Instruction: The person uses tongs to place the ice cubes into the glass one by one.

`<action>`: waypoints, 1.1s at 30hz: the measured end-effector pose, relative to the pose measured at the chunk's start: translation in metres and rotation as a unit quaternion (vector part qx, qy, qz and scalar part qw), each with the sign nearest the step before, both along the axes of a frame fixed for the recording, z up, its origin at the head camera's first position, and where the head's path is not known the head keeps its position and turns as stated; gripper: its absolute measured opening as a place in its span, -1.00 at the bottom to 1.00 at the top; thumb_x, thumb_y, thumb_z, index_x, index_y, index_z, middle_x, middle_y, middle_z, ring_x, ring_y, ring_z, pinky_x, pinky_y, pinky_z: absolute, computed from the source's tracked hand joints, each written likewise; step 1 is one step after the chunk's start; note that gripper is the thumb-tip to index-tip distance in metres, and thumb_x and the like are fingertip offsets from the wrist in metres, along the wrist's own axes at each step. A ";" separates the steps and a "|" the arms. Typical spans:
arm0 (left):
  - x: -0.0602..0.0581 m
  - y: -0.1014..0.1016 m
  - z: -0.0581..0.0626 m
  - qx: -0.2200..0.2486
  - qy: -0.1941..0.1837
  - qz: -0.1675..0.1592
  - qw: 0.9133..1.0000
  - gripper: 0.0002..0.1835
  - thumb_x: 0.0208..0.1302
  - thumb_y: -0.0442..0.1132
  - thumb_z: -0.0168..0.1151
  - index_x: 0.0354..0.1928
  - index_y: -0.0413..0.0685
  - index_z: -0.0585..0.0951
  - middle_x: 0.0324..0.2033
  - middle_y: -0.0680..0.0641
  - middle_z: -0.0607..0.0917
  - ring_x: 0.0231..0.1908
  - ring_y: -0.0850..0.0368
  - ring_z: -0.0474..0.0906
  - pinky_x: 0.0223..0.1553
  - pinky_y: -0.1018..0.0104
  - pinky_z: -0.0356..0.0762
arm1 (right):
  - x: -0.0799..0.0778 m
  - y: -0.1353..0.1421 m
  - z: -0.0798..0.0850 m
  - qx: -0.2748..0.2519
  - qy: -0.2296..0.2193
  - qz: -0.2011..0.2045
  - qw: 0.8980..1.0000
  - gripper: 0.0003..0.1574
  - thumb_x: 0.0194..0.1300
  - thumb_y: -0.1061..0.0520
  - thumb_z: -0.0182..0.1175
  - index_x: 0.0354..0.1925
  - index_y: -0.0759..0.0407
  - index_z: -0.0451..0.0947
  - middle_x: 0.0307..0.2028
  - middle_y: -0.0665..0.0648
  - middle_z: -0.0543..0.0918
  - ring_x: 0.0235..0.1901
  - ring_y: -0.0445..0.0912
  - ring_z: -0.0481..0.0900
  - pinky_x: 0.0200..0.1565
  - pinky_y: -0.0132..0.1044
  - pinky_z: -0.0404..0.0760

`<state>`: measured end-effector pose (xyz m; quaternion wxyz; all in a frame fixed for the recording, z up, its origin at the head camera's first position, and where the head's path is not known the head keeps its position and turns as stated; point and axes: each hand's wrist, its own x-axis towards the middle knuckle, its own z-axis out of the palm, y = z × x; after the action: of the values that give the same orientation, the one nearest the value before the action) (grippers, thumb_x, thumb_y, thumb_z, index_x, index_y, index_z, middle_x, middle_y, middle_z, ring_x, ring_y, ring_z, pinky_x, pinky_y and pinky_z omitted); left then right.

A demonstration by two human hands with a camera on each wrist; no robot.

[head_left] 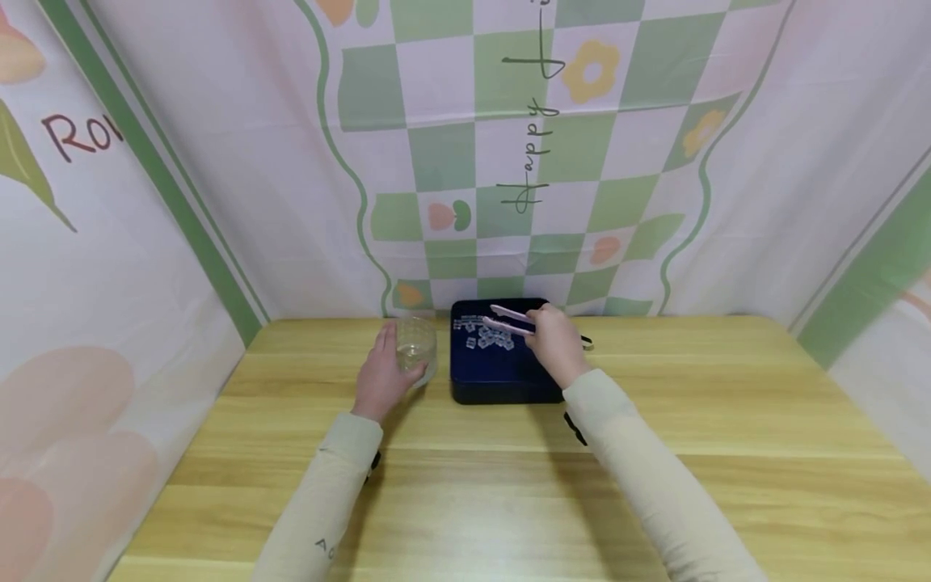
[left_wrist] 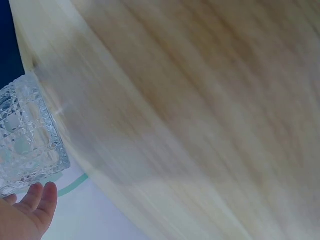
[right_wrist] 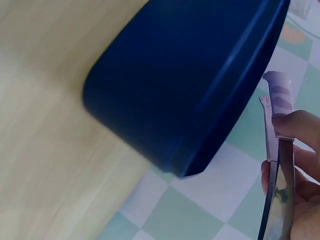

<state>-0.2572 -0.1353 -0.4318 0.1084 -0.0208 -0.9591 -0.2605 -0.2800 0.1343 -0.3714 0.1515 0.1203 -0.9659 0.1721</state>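
Note:
A clear cut-glass cup (head_left: 417,352) stands on the table, its faceted pattern plain in the left wrist view. My left hand (head_left: 385,373) holds it from the left, fingers along the far side and thumb across the near side. In my right hand (head_left: 556,341) is a pair of tongs (head_left: 509,325) with pale pink tips and a metal body. Their two arms are spread over the top of a dark blue box (head_left: 502,391). That top bears white lettering and a cluster of clear, ice-cube-like shapes (head_left: 494,337).
The wooden table (head_left: 465,501) ends at a hanging cloth (head_left: 502,145) with green checks and flowers, close behind the box. A small black and metallic piece (head_left: 587,343) shows right of the box. The cup stands just left of it.

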 end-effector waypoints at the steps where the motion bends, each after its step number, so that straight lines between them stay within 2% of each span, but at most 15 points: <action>1: 0.000 0.000 0.000 0.001 -0.002 0.000 1.000 0.02 0.12 0.07 0.33 0.46 -0.24 0.03 0.42 -0.26 0.20 0.20 -0.28 0.43 0.14 -0.15 0.55 | 0.000 0.002 -0.001 0.003 -0.005 -0.003 1.000 -0.60 0.05 0.29 0.33 -0.08 0.40 0.62 -0.21 0.36 0.65 -0.21 0.21 0.63 -0.16 0.05 0.67; 10: 0.002 0.000 0.002 0.003 -0.007 0.004 1.000 0.01 0.12 0.07 0.33 0.46 -0.21 0.03 0.42 -0.24 0.20 0.22 -0.29 0.42 0.13 -0.15 0.55 | 0.002 0.014 -0.008 0.020 -0.043 -0.021 0.999 -0.70 0.06 0.31 0.30 -0.16 0.38 0.65 -0.23 0.36 0.67 -0.20 0.22 0.63 -0.15 0.06 0.66; 17: 0.002 0.001 0.002 0.002 -0.008 0.004 1.000 0.01 0.12 0.07 0.33 0.46 -0.20 0.02 0.42 -0.24 0.20 0.21 -0.28 0.42 0.12 -0.15 0.56 | 0.004 0.017 -0.013 0.031 -0.037 -0.016 0.999 -0.79 0.03 0.33 0.33 -0.27 0.38 0.67 -0.32 0.36 0.70 -0.29 0.22 0.65 -0.22 0.05 0.66; 21: 0.002 0.001 0.000 0.002 -0.008 0.005 1.000 0.01 0.13 0.07 0.32 0.47 -0.20 0.01 0.43 -0.24 0.19 0.20 -0.28 0.43 0.12 -0.15 0.56 | 0.005 0.016 -0.015 0.040 -0.050 -0.017 0.998 -0.80 0.02 0.33 0.33 -0.29 0.38 0.67 -0.33 0.35 0.71 -0.30 0.22 0.65 -0.22 0.04 0.67; 28: 0.002 0.000 0.000 0.002 -0.004 0.003 1.000 0.02 0.13 0.06 0.33 0.47 -0.20 0.00 0.41 -0.25 0.21 0.16 -0.28 0.47 0.08 -0.14 0.59 | 0.006 0.012 -0.017 0.050 -0.064 -0.030 0.996 -0.95 0.01 0.35 0.31 -0.47 0.34 0.61 -0.38 0.34 0.65 -0.34 0.21 0.63 -0.31 0.06 0.66; 33: 0.002 0.000 0.000 0.001 -0.001 0.002 1.000 0.02 0.12 0.07 0.33 0.47 -0.20 0.01 0.41 -0.25 0.22 0.16 -0.29 0.47 0.08 -0.15 0.59 | 0.006 0.011 -0.018 0.051 -0.062 -0.030 0.996 -0.96 0.02 0.36 0.30 -0.48 0.35 0.61 -0.38 0.35 0.65 -0.34 0.21 0.63 -0.30 0.06 0.67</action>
<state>-0.2547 -0.1351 -0.4320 0.1080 -0.0190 -0.9591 -0.2610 -0.2740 0.1454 -0.3893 0.0906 0.0876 -0.9841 0.1249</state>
